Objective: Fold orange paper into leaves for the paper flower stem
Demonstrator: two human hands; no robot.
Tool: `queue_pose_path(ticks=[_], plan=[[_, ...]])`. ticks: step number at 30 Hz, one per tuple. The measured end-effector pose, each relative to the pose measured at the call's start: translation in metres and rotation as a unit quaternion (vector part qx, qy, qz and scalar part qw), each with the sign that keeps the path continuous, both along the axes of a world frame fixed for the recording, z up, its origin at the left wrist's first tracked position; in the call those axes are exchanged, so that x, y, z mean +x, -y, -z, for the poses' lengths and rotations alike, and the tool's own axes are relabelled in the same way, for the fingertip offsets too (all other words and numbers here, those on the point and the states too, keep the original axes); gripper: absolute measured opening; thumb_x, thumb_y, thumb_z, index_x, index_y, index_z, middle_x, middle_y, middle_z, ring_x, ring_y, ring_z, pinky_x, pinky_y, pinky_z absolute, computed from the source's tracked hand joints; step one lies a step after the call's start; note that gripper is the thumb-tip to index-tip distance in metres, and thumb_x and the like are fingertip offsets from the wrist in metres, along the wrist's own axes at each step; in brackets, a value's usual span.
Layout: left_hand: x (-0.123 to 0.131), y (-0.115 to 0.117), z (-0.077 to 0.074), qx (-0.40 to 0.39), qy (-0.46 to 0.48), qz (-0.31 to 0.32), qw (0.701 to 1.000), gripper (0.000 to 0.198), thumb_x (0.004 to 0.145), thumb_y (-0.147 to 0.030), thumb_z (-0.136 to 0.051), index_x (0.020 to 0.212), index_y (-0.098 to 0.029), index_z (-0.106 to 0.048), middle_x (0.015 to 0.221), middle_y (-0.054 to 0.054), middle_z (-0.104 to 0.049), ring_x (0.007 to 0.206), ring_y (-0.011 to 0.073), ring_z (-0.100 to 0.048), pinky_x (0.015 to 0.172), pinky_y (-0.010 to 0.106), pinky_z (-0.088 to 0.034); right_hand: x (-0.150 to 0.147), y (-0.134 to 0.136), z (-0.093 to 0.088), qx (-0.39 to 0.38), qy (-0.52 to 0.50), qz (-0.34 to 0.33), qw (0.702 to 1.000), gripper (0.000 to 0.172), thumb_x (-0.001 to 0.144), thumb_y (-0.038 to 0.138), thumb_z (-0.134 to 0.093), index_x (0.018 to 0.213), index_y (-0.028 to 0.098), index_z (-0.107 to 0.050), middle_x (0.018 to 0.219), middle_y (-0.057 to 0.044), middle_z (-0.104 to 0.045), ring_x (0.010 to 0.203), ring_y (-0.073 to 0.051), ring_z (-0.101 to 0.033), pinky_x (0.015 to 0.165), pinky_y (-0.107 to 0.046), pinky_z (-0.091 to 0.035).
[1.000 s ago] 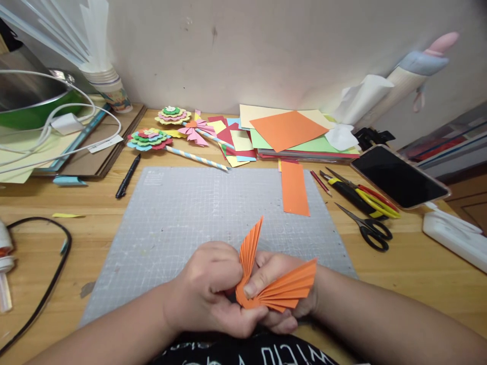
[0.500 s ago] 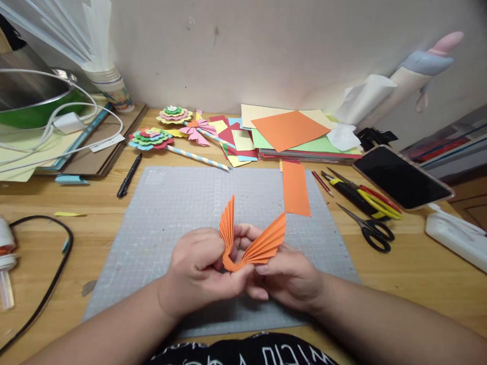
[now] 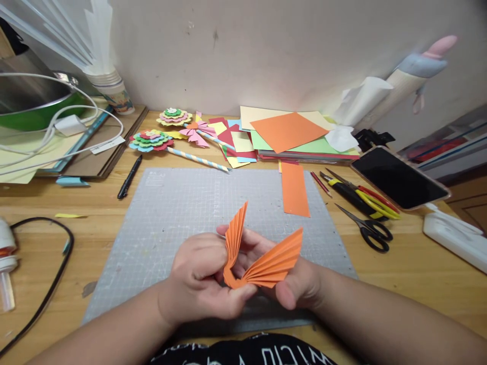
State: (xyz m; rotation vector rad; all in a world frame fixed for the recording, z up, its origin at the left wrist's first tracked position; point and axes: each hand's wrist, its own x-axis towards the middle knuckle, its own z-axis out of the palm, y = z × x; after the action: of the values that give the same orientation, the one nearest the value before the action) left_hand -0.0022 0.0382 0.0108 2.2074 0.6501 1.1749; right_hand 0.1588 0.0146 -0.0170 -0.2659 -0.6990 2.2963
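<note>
Both my hands hold an orange pleated paper fan over the grey cutting mat. The fan is bent in the middle, with one wing pointing up and the other spreading to the right. My left hand pinches its folded base between thumb and fingers. Under the right wing, my right hand cups the paper with its fingers behind the pleats and its thumb in front.
An orange paper strip lies on the mat's far right. Black scissors, a cutter and pencils, a phone, stacked coloured paper, paper flowers on straws, a black pen and a black cable surround the mat.
The hands lifted the fan away from my body to above the mat, then shifted slightly right. The right wing has spread wider and the right hand has turned palm-up under it.
</note>
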Motion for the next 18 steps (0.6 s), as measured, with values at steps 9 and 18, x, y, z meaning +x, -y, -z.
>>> queue_pose_path(ticks=[9, 18], plan=[[-0.0006, 0.0018, -0.0004, 0.009, -0.022, -0.023, 0.999, 0.033, 0.079, -0.03, -0.058, 0.053, -0.02, -0.04, 0.043, -0.005, -0.044, 0.042, 0.0095, -0.044, 0.043, 0.023, -0.038, 0.0028, -0.0002, -0.0042, -0.005, -0.002, 0.012, 1.0, 0.078, 0.061, 0.031, -0.084, 0.128, 0.023, -0.046, 0.102, -0.002, -0.055, 0.092, -0.013, -0.054, 0.087, -0.027, -0.039], [-0.0021, 0.004, 0.0009, 0.023, -0.044, -0.05, 0.998, 0.03, 0.076, -0.027, -0.058, 0.051, -0.019, -0.043, 0.042, -0.005, -0.045, 0.042, 0.0092, -0.043, 0.043, 0.023, -0.04, 0.0024, 0.0011, 0.0012, 0.023, 0.043, 0.004, 0.999, 0.086, 0.058, 0.034, -0.085, 0.132, 0.026, -0.042, 0.118, -0.009, -0.055, 0.11, -0.022, -0.053, 0.103, -0.042, -0.03]])
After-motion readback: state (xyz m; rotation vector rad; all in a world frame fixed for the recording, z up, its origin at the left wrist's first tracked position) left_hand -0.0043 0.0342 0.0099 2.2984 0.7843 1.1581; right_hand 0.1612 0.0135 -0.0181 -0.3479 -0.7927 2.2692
